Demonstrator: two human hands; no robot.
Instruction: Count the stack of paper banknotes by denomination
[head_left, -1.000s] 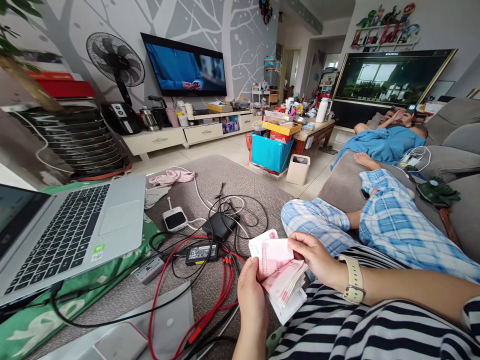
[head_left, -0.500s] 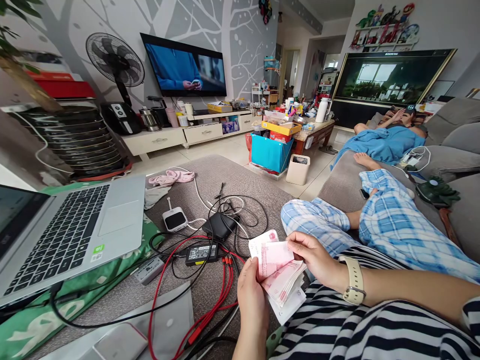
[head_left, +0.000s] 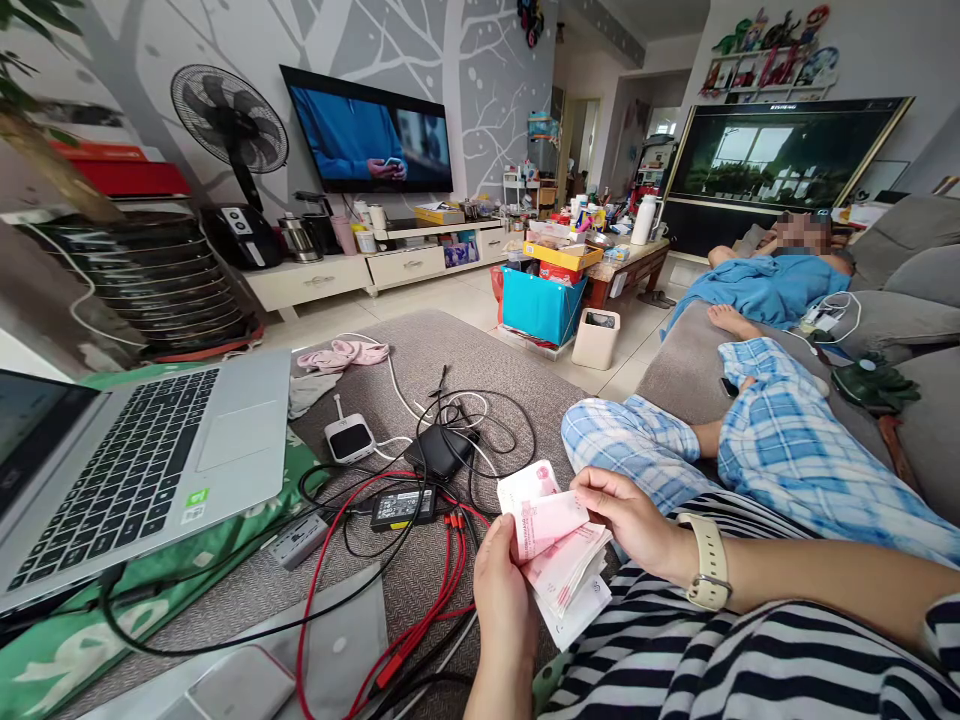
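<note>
A stack of pink banknotes (head_left: 564, 566) is in my left hand (head_left: 504, 590), its thumb pressed over the notes' left edge. The stack is bent, and its loose ends fan out toward my lap. My right hand (head_left: 630, 520), with a cream watch on the wrist, pinches the upper right corner of a top note (head_left: 551, 522) between thumb and fingers. Behind that note a paler printed end sticks up at the top left. The fingers under the stack are mostly hidden.
An open laptop (head_left: 225, 430) lies left on a green cloth (head_left: 90, 640). Black and red cables tangle around a power adapter (head_left: 403, 508) and a small white device (head_left: 349, 438) on the grey sofa (head_left: 450, 345). Another person (head_left: 772, 270) lies at the far right.
The top note's right end has tipped slightly downward between my right thumb and fingers. Both hands stay in nearly the same place.
</note>
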